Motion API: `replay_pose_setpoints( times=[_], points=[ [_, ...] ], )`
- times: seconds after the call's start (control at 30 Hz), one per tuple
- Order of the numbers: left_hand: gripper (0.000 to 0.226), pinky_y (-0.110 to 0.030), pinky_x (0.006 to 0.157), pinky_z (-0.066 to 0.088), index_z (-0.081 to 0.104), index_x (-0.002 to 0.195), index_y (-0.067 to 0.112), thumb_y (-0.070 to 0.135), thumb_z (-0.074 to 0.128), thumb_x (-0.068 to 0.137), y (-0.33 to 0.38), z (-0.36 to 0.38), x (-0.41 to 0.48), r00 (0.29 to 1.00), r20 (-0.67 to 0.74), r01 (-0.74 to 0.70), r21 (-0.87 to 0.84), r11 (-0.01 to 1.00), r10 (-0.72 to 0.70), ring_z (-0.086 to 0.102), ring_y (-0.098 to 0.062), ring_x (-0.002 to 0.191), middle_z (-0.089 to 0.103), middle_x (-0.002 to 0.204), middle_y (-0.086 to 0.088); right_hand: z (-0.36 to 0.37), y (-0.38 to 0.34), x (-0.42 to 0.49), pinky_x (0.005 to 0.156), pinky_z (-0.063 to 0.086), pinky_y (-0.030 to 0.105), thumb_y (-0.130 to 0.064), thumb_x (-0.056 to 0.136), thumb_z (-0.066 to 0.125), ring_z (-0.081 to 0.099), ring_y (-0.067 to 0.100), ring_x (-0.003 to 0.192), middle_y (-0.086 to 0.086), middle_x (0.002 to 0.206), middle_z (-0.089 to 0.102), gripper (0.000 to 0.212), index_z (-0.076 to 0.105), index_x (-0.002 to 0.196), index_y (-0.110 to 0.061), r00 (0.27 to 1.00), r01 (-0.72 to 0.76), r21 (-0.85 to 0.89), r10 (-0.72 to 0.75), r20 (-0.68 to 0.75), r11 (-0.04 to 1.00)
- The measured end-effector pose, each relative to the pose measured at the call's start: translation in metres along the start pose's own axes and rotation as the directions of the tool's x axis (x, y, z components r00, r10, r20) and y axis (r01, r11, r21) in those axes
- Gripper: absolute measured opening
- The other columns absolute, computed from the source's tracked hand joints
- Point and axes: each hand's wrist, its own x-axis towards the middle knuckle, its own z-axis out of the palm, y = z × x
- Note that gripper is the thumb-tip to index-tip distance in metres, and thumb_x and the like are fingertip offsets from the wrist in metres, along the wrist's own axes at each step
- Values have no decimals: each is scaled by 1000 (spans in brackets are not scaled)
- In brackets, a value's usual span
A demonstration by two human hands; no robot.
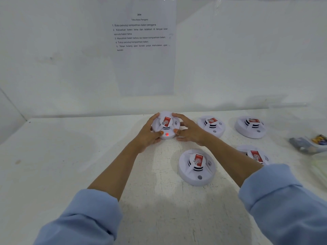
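Observation:
A round white smoke alarm with a red label sits at the far middle of the white table. A red light glows on its near edge. My left hand grips its left side, fingers curled over the rim and thumb by the light. My right hand grips its right side the same way, thumb beside the light.
Several more white smoke alarms lie on the table: one close in front, one behind my right forearm, two at the back right. A clear bag with small items sits at the right edge. An instruction sheet hangs on the wall.

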Motion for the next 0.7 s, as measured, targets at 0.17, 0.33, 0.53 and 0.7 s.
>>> replay_pose_setpoints(
  times=[0.17, 0.33, 0.53, 0.7],
  points=[
    [64, -24, 79, 51, 25, 142, 22, 5, 57, 89, 4, 0, 0, 1000, 4, 18, 45, 999, -18, 45, -19, 114, 37, 140, -3, 1, -1, 0, 79, 54, 28, -10, 90, 56, 55, 20, 103, -11, 107, 51, 54, 33, 137, -25, 1000, 3, 24, -3, -16, 1000],
    [65, -18, 68, 51, 25, 142, 22, 1, 56, 89, 6, 1, 1, 999, 3, 32, 31, 999, -32, 45, -20, 115, 36, 143, -5, 3, -3, -1, 72, 56, 22, -6, 90, 55, 54, 22, 103, -12, 105, 50, 55, 33, 138, -21, 999, 19, 34, -17, -41, 999],
    [65, -18, 69, 49, 26, 141, 20, -2, 56, 88, 5, 2, 3, 998, -55, 25, 64, 998, -22, 44, -19, 112, 37, 142, -6, 8, -6, 1, 77, 53, 27, 2, 88, 54, 50, 24, 103, 5, 119, 44, 56, 35, 137, -15, 994, 75, -71, -80, -75, 995],
    [63, -35, 94, 45, 27, 142, 16, -1, 54, 88, 5, 2, 5, 997, -72, 11, 150, 989, 0, 43, -23, 121, 37, 144, -8, 8, -3, 4, 64, 51, 8, 6, 86, 55, 53, 7, 85, -10, 97, 49, 57, 33, 137, -6, 995, 68, -117, -76, -63, 991]
  ],
)
